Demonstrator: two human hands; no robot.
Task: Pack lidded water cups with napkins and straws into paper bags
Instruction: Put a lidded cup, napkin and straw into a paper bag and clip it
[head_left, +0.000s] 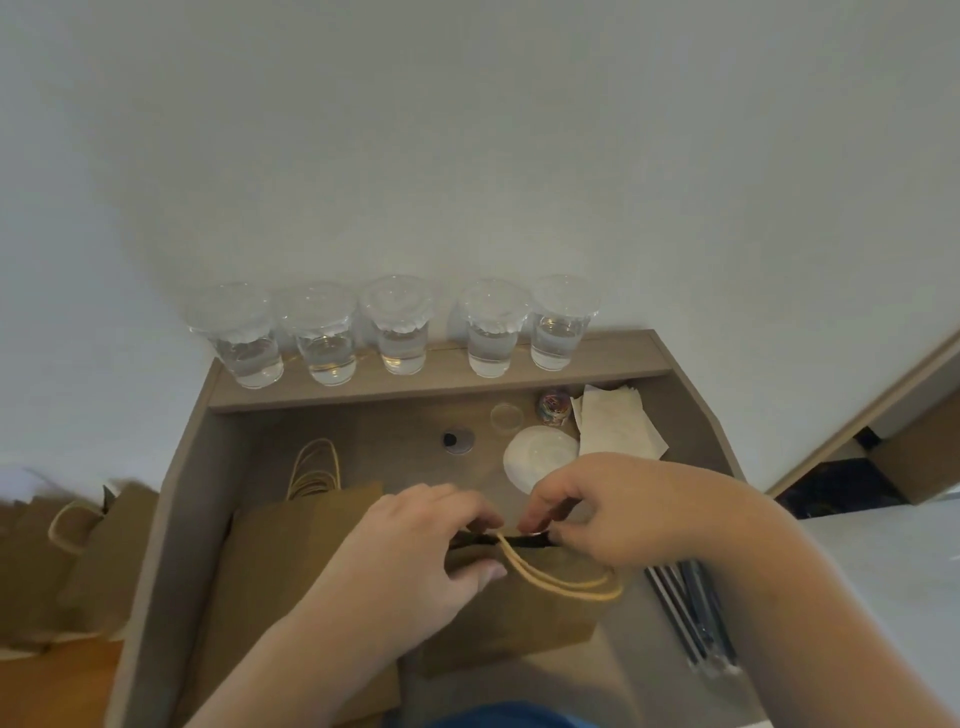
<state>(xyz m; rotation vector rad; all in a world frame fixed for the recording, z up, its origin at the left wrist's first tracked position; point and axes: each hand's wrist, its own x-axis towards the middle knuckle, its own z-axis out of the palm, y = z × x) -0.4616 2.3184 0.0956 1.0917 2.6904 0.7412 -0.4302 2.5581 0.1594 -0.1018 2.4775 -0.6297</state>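
Note:
A brown paper bag stands upright on the desk in front of me, its twine handles hanging toward me. My left hand grips the bag's top edge on the left. My right hand pinches the top edge on the right; the mouth shows as a narrow dark slit between them. Several lidded clear cups with water stand in a row on the raised back ledge. White napkins lie at the back right. Wrapped dark straws lie to the right of the bag.
A stack of flat paper bags lies left of the upright one. More bags sit off the desk at far left. A white lid, a small clear lid and a colourful ball lie behind the hands. The wall is close behind.

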